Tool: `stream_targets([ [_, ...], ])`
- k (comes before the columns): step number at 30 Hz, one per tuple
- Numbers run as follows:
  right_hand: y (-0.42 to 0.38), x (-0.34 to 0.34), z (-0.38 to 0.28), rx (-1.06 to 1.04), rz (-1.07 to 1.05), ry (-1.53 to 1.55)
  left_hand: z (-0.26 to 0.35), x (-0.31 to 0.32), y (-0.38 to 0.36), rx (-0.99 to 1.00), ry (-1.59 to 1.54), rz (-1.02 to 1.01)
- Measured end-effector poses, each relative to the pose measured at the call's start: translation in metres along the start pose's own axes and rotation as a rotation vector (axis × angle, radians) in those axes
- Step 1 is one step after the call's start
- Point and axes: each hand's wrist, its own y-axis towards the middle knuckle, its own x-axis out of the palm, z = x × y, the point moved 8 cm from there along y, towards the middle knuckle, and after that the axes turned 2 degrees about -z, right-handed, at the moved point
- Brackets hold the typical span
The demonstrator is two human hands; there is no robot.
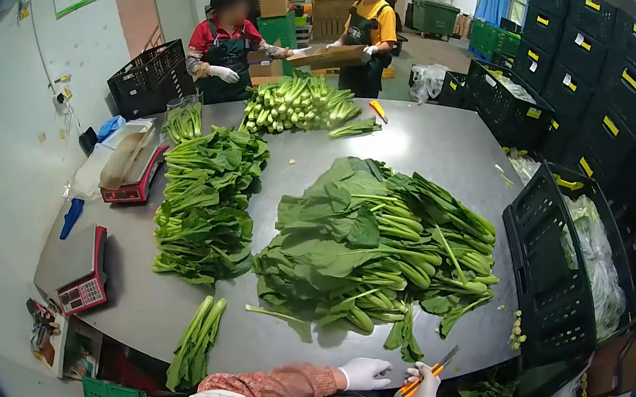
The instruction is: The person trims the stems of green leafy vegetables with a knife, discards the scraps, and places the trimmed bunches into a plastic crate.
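My gloved right hand grips an orange-handled knife, its blade pointing up and away from me over the table's near edge. Just left of it, my gloved left hand is empty, with its fingers loosely apart. Ahead of both hands lies a big heap of leafy green vegetables, pale stems toward the right. One loose leaf hangs off the heap close to my right hand. To the left, a small bunch of greens lies across the near table edge.
The metal table also carries a long row of greens, a stacked pile, a yellow cutter and two red scales. Black crates line the right side. Two people across the table hold a cardboard piece.
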Motion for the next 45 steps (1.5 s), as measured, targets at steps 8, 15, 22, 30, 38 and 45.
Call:
stream_targets([
  [8,0.000,0.000,0.001,0.023,0.008,0.018,-0.004,0.000,0.002,0.011,-0.039,0.010],
  [15,0.005,-0.005,0.005,0.028,0.001,0.000,-0.008,-0.001,0.003,0.024,-0.019,0.023],
  [22,0.008,-0.007,0.008,0.049,0.016,0.056,-0.010,-0.001,0.002,0.014,-0.071,0.047],
  [30,0.018,-0.015,0.014,0.012,0.009,0.036,-0.015,0.001,0.001,0.010,-0.027,0.040],
  [38,0.012,-0.011,0.009,-0.008,0.002,0.039,-0.013,0.001,-0.003,-0.007,-0.036,0.027],
  [45,0.015,-0.011,0.013,0.018,0.015,0.071,-0.011,0.004,-0.005,-0.031,-0.019,0.000],
])
